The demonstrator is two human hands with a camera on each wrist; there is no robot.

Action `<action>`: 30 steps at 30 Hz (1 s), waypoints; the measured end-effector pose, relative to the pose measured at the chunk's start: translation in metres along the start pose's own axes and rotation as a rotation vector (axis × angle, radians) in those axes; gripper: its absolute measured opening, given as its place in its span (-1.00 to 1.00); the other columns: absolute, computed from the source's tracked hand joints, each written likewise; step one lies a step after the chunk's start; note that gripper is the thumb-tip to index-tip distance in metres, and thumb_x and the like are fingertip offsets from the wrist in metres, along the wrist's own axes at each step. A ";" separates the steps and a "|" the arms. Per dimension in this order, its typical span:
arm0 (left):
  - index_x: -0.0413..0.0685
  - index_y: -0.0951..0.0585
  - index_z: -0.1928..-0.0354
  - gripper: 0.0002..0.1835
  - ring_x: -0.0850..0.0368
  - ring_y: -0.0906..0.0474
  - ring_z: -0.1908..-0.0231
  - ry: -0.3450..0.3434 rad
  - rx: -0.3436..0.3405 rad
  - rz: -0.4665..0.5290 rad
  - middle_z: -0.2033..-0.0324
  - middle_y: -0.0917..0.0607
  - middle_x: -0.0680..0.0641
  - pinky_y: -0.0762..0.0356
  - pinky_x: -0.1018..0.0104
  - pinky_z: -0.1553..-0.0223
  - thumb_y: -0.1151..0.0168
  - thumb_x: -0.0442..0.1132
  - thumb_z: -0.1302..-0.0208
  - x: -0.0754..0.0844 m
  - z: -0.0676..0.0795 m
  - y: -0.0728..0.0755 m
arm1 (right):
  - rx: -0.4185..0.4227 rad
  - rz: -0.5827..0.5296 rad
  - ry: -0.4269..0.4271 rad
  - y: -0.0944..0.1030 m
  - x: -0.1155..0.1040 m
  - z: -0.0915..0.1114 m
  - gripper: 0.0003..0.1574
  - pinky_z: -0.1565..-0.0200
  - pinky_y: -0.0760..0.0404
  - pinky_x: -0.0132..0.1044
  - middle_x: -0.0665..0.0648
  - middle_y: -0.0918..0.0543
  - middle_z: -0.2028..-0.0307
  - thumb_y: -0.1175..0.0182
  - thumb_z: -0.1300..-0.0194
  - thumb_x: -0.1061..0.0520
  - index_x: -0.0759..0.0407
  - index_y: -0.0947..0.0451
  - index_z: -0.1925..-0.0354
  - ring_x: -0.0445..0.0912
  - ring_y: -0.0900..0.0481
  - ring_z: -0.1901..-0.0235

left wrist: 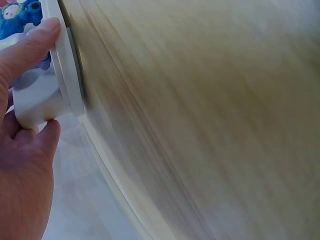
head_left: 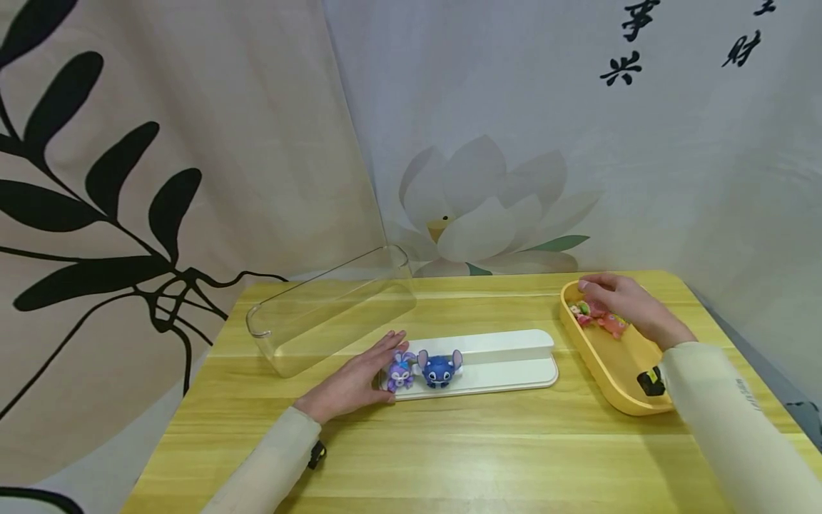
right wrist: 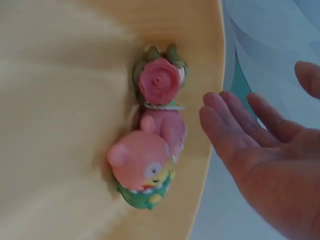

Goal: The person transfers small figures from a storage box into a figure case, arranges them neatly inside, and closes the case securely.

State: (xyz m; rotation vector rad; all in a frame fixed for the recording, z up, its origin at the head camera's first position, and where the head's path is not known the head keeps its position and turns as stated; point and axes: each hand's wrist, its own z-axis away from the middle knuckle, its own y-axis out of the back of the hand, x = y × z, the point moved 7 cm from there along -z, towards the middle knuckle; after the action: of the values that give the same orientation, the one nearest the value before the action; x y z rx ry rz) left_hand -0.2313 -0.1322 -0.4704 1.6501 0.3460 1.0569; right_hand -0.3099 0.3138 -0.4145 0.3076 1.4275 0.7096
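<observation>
While the left hand [head_left: 354, 378] grips the left end of the white base [head_left: 504, 376], thumb on the near edge, fingers round behind, the right hand [head_left: 632, 305] is over the far end of the yellow tray [head_left: 618, 360]. Right fingers nearly straight, thumb spread well off from them; nothing seen held.

Key relation: rose figure [right wrist: 160, 81] and pink figure [right wrist: 141, 159] lie in the tray's far end, directly by the right hand and well apart from the left. Right wrist view has them in a row, close together, beside the tray wall, fingertips short of them on the wall's side. Depth hard to judge there; the head view has the hand partly hiding them.

Axes: base runs left to right across the counter [head_left: 475, 453]; tray slants from far left to near right, just beyond the base's right end, not touching. So the two pieces lie at an angle to each other.

Purple figure [head_left: 400, 373] and blue figure [head_left: 439, 370] stand side by side on the base's left half, purple nearer the left hand. Cannot tell whether they touch. Clear cover [head_left: 330, 318] sits behind and left of the base.
</observation>
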 end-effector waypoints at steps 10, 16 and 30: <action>0.05 -0.21 -0.62 0.02 0.06 0.11 -0.61 0.012 -0.007 0.005 -0.65 -0.01 0.02 -0.19 0.00 -0.50 -0.57 -0.12 -0.19 0.000 -0.001 0.000 | -0.028 -0.067 -0.019 -0.011 0.012 -0.004 -0.12 0.03 -0.68 -0.31 0.52 -0.55 -0.21 0.16 -0.68 -0.20 0.61 -0.27 -0.38 0.04 -0.64 -0.03; 0.05 -0.20 -0.63 0.03 0.06 0.11 -0.61 0.008 -0.001 0.000 -0.65 -0.01 0.01 -0.21 0.00 -0.50 -0.58 -0.12 -0.18 0.000 -0.001 0.000 | -0.082 -0.115 -0.030 -0.017 0.014 -0.004 -0.17 0.30 -0.67 -0.36 0.43 -0.66 -0.01 0.16 -0.69 -0.19 0.60 -0.34 -0.32 -0.17 -0.66 0.26; 0.03 -0.19 -0.63 0.03 0.04 0.11 -0.61 -0.001 -0.003 0.005 -0.65 -0.01 -0.01 -0.19 -0.01 -0.50 -0.57 -0.13 -0.19 0.000 0.000 0.000 | -0.189 -0.080 -0.029 -0.017 0.014 0.011 -0.21 0.21 -0.67 -0.23 0.41 -0.64 -0.11 0.14 -0.69 -0.16 0.59 -0.37 -0.28 0.02 -0.72 0.03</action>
State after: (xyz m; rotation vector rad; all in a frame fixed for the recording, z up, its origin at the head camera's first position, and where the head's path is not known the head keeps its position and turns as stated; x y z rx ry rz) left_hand -0.2314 -0.1319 -0.4708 1.6490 0.3393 1.0604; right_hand -0.2950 0.3114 -0.4338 0.1123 1.3267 0.7656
